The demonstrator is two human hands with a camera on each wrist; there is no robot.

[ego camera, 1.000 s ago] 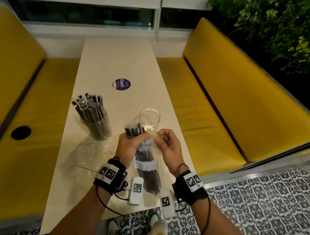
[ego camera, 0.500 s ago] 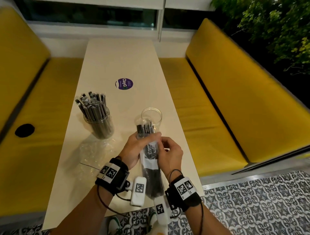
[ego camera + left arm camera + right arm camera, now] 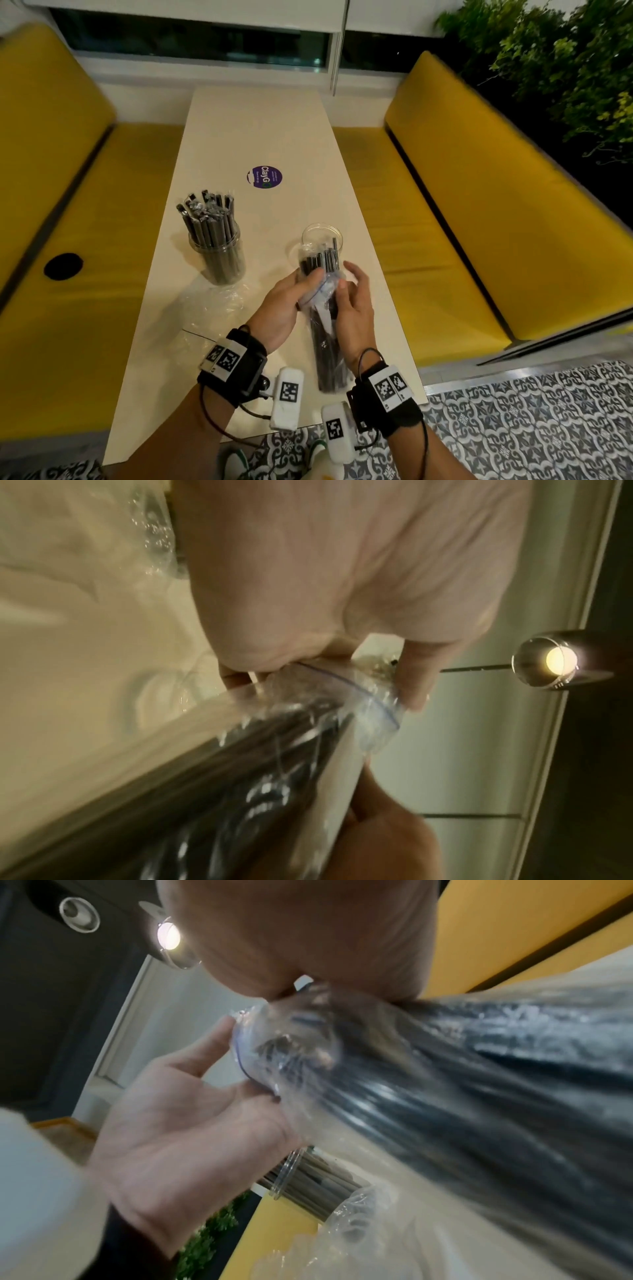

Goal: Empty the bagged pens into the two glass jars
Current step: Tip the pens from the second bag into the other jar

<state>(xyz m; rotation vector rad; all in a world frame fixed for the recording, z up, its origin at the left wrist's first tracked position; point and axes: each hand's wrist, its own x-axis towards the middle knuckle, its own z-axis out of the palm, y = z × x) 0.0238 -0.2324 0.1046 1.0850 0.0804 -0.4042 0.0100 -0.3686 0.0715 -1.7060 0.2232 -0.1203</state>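
Observation:
A clear zip bag of black pens [image 3: 327,346] slants up from the near edge of the table [image 3: 260,130]. Its open mouth and the pen ends sit in front of the empty glass jar [image 3: 322,236]. My left hand [image 3: 308,277] grips the bag's neck from the left, thumb over the top. My right hand [image 3: 346,279] holds the neck from the right, thumb on the plastic. In the left wrist view my thumb pinches the bag [image 3: 240,777] at its blue zip line. A second jar [image 3: 215,253], packed with black pens, stands to the left.
An empty clear plastic bag [image 3: 212,301] lies crumpled in front of the full jar. A purple round sticker [image 3: 264,176] marks the table's middle. Yellow benches [image 3: 479,212] flank the table on both sides. The table's front edge is right under my wrists.
The bag has moved forward and right, so the pen ends now stand in front of the empty jar. My right hand left the flap and closed on the bag's neck.

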